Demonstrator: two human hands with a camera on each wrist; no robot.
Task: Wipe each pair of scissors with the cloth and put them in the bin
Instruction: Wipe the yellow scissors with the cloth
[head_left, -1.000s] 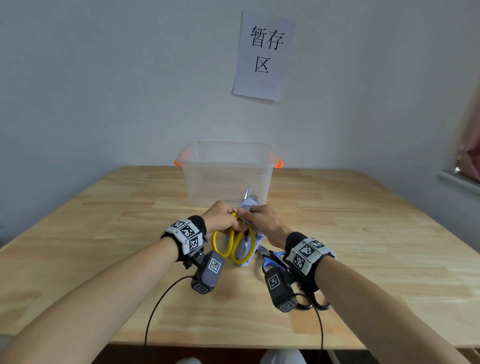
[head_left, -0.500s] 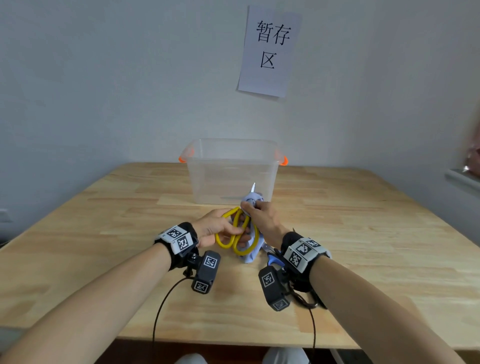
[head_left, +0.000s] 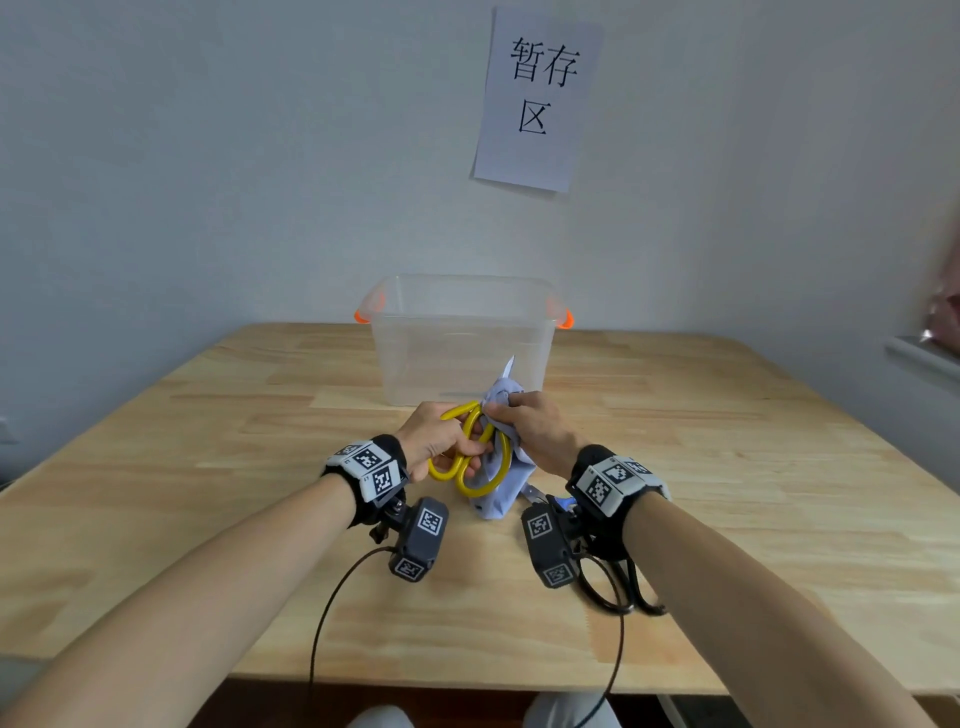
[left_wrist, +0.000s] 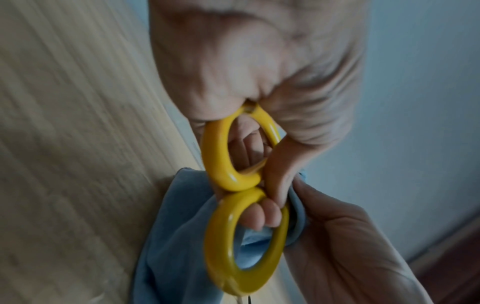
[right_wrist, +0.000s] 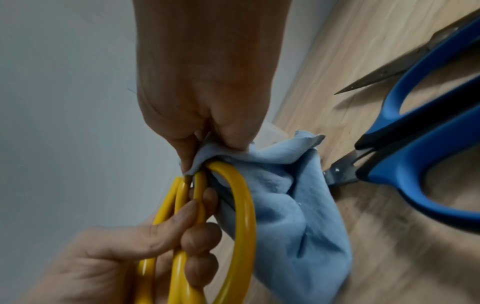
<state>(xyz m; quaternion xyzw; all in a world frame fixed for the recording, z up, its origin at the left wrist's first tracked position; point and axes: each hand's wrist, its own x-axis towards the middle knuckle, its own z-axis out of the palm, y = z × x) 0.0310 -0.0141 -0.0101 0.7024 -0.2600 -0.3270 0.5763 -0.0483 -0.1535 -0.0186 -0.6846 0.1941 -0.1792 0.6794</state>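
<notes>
Three pairs of scissors: one yellow-handled (head_left: 470, 457), one blue-handled (right_wrist: 426, 144), one black-handled (head_left: 618, 587). One cloth (head_left: 501, 483), one bin (head_left: 462, 338).

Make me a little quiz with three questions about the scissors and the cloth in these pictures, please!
1. True or false: the left hand grips the yellow scissors by their handle loops.
2. What is the right hand pinching round the blades? A) paper B) the blue cloth C) tape
3. Fill in: the blue-handled scissors lie on the ____, not in the clear bin.

Key: 1 true. 2 B. 3 table.
</notes>
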